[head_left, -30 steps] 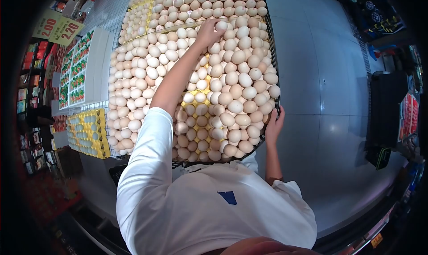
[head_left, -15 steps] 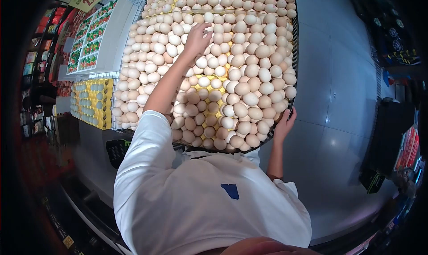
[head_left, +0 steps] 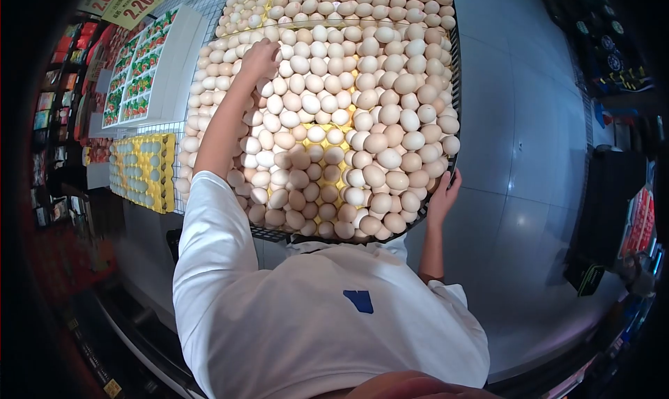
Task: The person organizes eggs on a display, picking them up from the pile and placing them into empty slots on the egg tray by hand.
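Observation:
Rows of brown and cream eggs (head_left: 318, 84) fill a broad display with a black mesh edge (head_left: 455, 71). My left hand (head_left: 260, 59) reaches over the far left part of the rows, its fingers curled down around an egg that is mostly hidden under them. Beside the display's right edge, my right hand (head_left: 443, 197) rests against the black rim with its fingers partly stretched and apart, nothing visible in them. A yellow egg tray (head_left: 343, 130) shows through a gap among the eggs near my body.
At the left stand a yellow tray of pale eggs (head_left: 168, 169) and a white divided box (head_left: 167, 64) with red and green packs. Price signs (head_left: 132, 5) hang above. Grey tiled floor (head_left: 519, 141) lies right of the display; dark shelves (head_left: 52, 113) stand far left.
My left hand has moved left across the egg rows, and its fingers are now more curled. My right hand stays at the rim. The view has shifted slightly.

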`<state>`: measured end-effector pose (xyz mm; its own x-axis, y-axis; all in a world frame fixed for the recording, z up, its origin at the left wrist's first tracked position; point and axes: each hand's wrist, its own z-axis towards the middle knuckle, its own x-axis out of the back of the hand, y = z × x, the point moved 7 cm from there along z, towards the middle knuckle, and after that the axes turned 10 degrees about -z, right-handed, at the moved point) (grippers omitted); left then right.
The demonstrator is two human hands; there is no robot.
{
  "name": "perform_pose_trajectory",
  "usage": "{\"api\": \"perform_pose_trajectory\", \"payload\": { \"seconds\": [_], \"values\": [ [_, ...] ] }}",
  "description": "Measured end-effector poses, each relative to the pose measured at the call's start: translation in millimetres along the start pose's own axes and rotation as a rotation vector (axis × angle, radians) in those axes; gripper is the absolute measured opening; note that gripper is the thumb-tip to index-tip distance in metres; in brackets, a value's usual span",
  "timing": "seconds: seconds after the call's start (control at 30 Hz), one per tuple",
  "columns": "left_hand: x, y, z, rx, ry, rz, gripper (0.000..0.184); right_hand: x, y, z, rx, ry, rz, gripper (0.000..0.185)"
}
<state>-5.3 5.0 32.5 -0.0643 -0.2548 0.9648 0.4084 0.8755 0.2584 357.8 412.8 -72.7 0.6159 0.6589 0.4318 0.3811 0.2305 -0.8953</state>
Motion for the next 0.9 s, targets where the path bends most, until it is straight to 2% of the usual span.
{"api": "perform_pose_trajectory", "payload": {
  "seconds": [0.07, 0.2, 0.27, 0.3, 0.33, 0.4, 0.47, 0.53, 0.6, 0.67, 0.7, 0.8, 0.83, 0.87, 0.9],
  "values": [
    [-12, -5, 7, 0.113, -0.090, 0.134, 0.033, 1, -3, -1, 0.000, 0.007, -0.011, 0.043],
    [-23, -13, 18, 0.085, -0.077, 0.165, 0.036, 2, -5, -2, -0.029, 0.002, -0.026, 0.044],
    [-18, -14, 17, 0.170, -0.126, 0.096, 0.041, 3, -5, -2, -0.027, 0.018, -0.035, 0.044],
    [-9, -7, 18, 0.116, -0.013, 0.083, 0.047, 2, -5, -2, -0.021, 0.026, -0.039, 0.044],
    [-9, -3, 23, 0.110, -0.014, 0.086, 0.047, 1, -2, -1, -0.025, 0.030, -0.036, 0.044],
    [-16, 8, 29, 0.308, 0.027, -0.648, 0.051, 0, 5, 0, -0.004, 0.034, -0.029, 0.044],
    [-28, 52, 34, 0.300, -0.006, -0.928, 0.053, 0, 3, -1, -0.005, 0.022, -0.028, 0.044],
    [-46, 97, 40, 0.228, -0.060, -0.987, 0.052, 0, 2, 0, -0.001, 0.014, -0.026, 0.044],
    [-68, 128, 47, 0.188, 0.006, -0.971, 0.055, 1, 6, 1, 0.003, 0.013, -0.060, 0.043],
    [-66, 161, 43, 0.239, 0.021, -1.014, 0.056, 2, 8, 1, -0.010, 0.012, -0.064, 0.045],
    [-64, 169, 42, 0.294, 0.038, -1.048, 0.057, 1, 9, 2, -0.025, 0.006, -0.061, 0.047],
    [-90, 171, 53, 0.276, 0.048, -1.078, 0.053, 0, 9, 2, -0.032, 0.005, -0.047, 0.047],
    [-82, 177, 52, 0.266, 0.063, -0.878, 0.052, -1, 11, 1, -0.031, 0.005, -0.044, 0.047],
    [-92, 178, 56, 0.265, 0.066, -0.876, 0.052, -1, 11, 1, -0.018, 0.017, -0.025, 0.044],
    [-104, 174, 60, 0.227, 0.161, -0.800, 0.048, -1, 11, 1, -0.006, 0.029, -0.008, 0.042]
  ]
}}
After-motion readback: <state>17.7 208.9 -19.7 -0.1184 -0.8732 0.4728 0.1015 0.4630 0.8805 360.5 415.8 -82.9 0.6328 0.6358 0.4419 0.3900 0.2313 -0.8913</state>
